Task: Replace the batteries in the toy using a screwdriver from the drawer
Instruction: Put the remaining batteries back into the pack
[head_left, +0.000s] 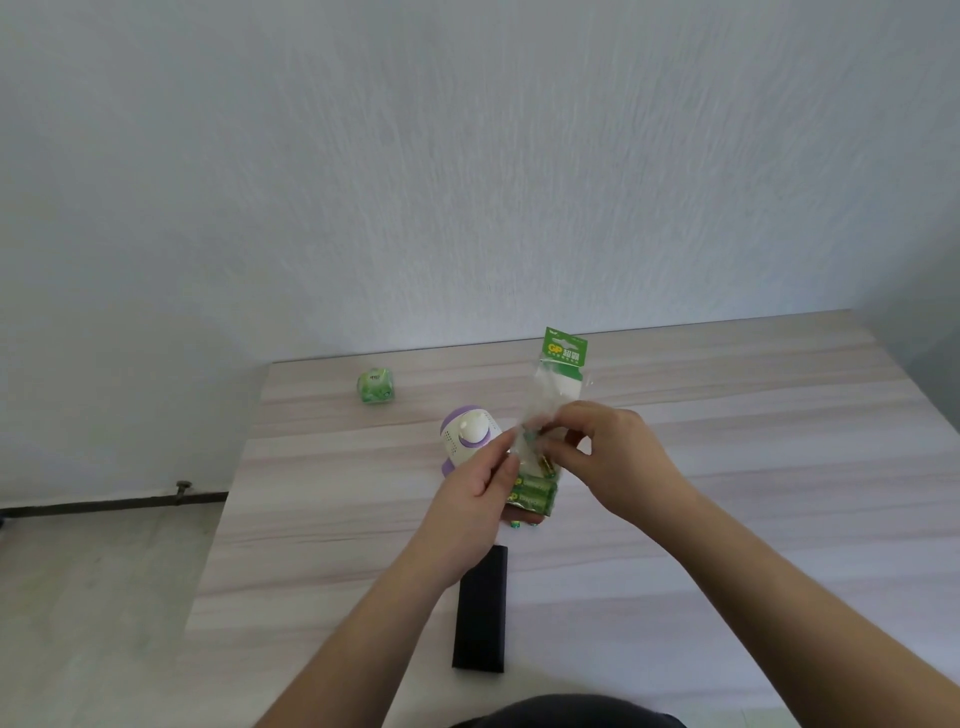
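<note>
1. A pale wood-grain tabletop (727, 467) stood against a white textured wall (467, 156); grey floor (93, 597) lay to its left.
2. A flat black rectangular case (480, 610) lay on the tabletop near the person, partly crossed by the left forearm.
3. A small green wrapped packet (375, 385) sat well apart from the rest, toward the far left edge.
4. The toy (467, 436), white with purple trim and a round white knob, stood on the tabletop just behind the hands; the left hand (467, 493) hid its lower right part.
5. The battery pack (540, 441) was a clear plastic sleeve with a green card header, held upright above the tabletop in front of the toy.
6. Inside the sleeve, green batteries (535, 493) sat at the bottom; the upper part looked clear.
7. The left hand's grip pinched the sleeve's left edge between thumb and fingers.
8. The right hand (613, 457) pinched the sleeve's right side with curled fingers.
</note>
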